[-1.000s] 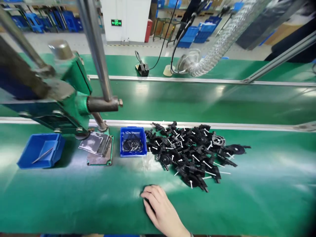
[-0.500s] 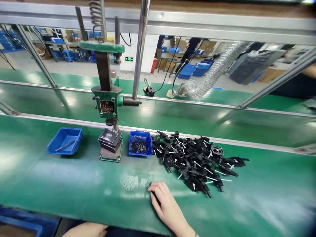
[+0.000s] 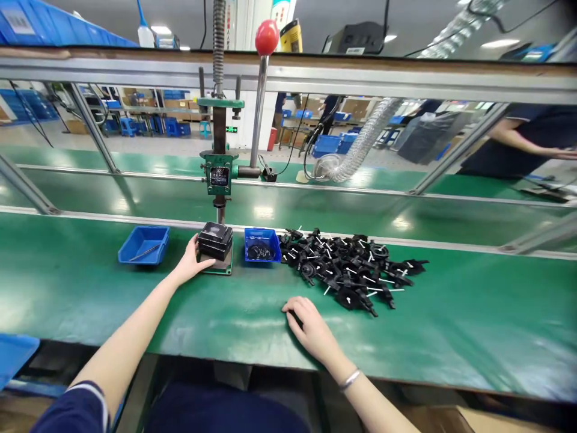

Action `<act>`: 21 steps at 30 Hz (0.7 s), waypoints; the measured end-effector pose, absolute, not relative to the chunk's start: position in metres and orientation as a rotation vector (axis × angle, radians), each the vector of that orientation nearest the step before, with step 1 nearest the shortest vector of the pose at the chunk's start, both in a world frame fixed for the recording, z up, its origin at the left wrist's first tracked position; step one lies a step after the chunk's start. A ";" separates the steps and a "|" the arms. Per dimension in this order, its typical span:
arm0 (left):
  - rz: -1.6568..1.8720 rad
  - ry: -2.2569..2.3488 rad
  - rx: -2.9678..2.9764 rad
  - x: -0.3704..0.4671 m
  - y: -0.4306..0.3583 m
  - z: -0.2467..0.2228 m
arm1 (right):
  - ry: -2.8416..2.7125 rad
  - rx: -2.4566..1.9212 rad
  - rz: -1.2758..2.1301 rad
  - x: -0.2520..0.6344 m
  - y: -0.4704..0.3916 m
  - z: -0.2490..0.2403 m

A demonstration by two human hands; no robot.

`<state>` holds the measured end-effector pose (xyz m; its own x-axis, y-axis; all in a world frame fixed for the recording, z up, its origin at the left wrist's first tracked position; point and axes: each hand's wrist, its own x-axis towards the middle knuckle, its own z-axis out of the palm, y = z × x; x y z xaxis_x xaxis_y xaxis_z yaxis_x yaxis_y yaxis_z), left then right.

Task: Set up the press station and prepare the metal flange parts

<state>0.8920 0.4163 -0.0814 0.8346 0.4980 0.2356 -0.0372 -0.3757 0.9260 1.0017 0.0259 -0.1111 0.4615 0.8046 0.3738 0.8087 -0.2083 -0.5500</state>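
My left hand (image 3: 190, 263) is at the left side of a stepped stack of black blocks (image 3: 215, 240) on the press base plate (image 3: 225, 266). Its fingers reach round the left edge and its thumb lies across the front. Over the blocks stands a green hand press (image 3: 219, 174) with a red-knobbed lever (image 3: 260, 108). On the green bench, my right hand (image 3: 309, 325) rests with fingers loosely bent, thumb apart, and nothing visible in it. Beyond it lies a pile of black plastic parts with white pins (image 3: 347, 270).
A blue bin (image 3: 144, 245) left of the press contains a thin metal tool. Another blue bin (image 3: 262, 245), right of the press, holds black rings. A metal frame rail (image 3: 360, 249) runs behind. Across the bench, a person's arm (image 3: 518, 141) shows at right.
My left hand has come up from the bench's front edge to the black blocks. My right hand stays resting on the bench. The view has tilted up, bringing the red knob into sight.
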 end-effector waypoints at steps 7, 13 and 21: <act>0.503 0.362 1.855 0.921 0.431 -0.077 | -1.293 -2.031 -0.041 1.001 0.029 -0.107; 0.631 0.511 1.873 0.916 0.420 -0.082 | -1.262 -2.024 -0.040 1.002 0.029 -0.105; 0.567 0.481 1.769 0.910 0.429 -0.081 | -1.243 -1.990 0.064 1.006 0.028 -0.106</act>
